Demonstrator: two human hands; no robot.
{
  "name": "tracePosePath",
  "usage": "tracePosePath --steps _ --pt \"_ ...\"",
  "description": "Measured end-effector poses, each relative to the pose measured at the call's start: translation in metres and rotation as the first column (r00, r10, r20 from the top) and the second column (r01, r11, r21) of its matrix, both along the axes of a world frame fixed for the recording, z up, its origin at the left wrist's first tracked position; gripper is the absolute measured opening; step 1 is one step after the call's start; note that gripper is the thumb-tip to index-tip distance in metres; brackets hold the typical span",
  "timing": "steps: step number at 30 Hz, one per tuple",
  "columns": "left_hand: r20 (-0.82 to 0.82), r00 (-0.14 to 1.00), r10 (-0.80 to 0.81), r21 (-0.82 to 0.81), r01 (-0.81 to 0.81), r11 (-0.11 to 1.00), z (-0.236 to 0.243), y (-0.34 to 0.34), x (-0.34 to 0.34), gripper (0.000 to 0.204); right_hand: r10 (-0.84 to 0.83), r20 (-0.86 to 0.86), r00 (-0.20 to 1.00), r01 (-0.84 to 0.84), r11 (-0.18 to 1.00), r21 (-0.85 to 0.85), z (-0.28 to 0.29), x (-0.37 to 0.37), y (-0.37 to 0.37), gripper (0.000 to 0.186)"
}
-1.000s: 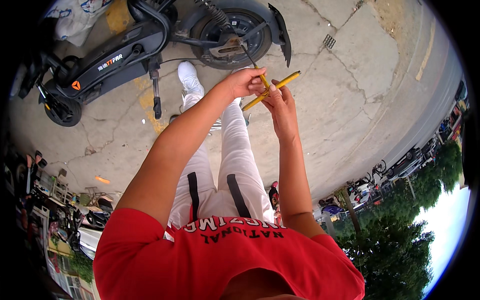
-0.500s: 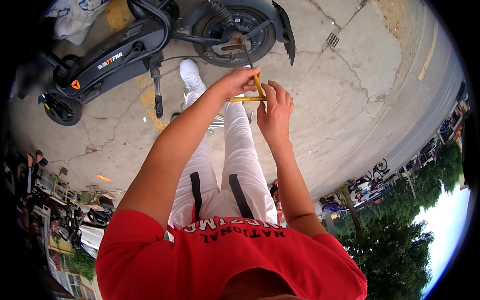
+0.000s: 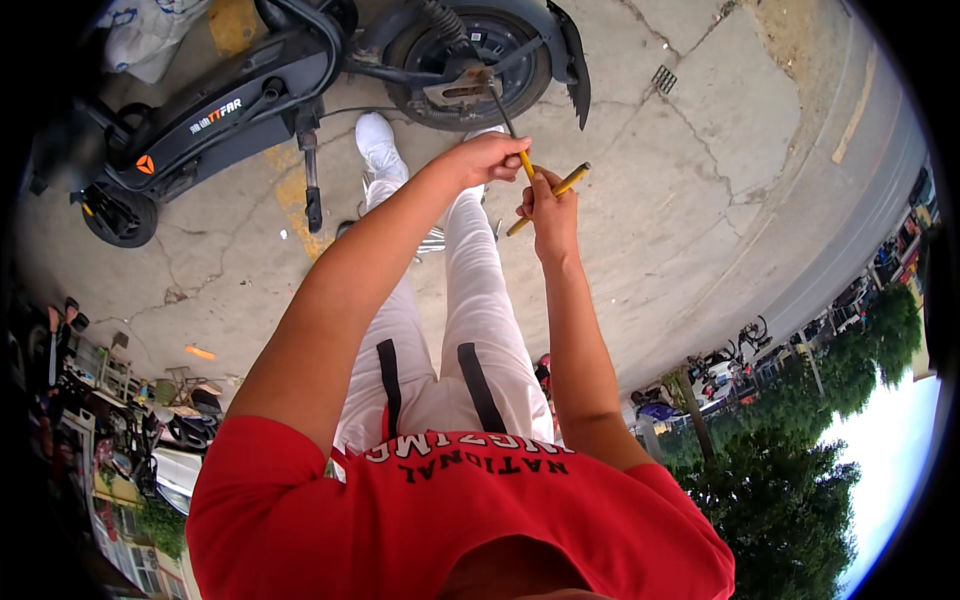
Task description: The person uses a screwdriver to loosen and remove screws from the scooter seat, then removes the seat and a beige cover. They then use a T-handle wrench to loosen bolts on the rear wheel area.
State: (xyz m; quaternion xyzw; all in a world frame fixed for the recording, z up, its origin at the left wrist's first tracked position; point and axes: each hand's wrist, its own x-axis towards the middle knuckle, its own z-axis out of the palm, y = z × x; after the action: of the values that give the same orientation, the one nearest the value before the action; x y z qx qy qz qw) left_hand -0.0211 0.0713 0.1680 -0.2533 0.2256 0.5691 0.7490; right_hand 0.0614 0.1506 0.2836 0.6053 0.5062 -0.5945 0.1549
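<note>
A T-handle wrench [image 3: 574, 179] with a yellow handle reaches from my hands to the hub area of a scooter's wheel [image 3: 402, 100]. Its dark shaft meets the metal bracket [image 3: 462, 92] at the axle; the exact contact is too small to make out. My left hand [image 3: 490, 160] pinches the wrench where the yellow stem begins. Fingers of my right hand [image 3: 553, 215] are closed round the handle's crossbar where it joins the stem, and both yellow ends stick out. The crossbar lies at a slant.
The dark electric scooter [image 3: 225, 125] stands ahead to the left, its kickstand [image 3: 312, 180] down. Several silver tools [image 3: 432, 241] lie on the cracked concrete [image 3: 650, 230] by my legs. A white bag [image 3: 150, 35] is at the far left, and a drain grate [image 3: 664, 80] sits right of the wheel.
The wrench's crossbar has turned from level to a slant, its right end up. My right hand has dropped slightly and gone from loosely spread fingers to a closed grip; my left hand stays at the stem.
</note>
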Motion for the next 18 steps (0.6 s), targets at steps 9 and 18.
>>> tracePosePath --steps 9,18 --pt "-0.057 0.998 -0.039 0.034 0.041 0.999 -0.004 -0.006 0.011 0.024 0.371 0.094 0.924 -0.383 0.887 0.258 0.013 0.008 -0.006 0.033" --pt "-0.014 0.857 0.515 -0.450 -0.465 0.762 -0.052 -0.024 -0.034 0.044 0.123 -0.003 0.992 -0.123 0.990 0.063 0.057 0.042 -0.009 0.033"
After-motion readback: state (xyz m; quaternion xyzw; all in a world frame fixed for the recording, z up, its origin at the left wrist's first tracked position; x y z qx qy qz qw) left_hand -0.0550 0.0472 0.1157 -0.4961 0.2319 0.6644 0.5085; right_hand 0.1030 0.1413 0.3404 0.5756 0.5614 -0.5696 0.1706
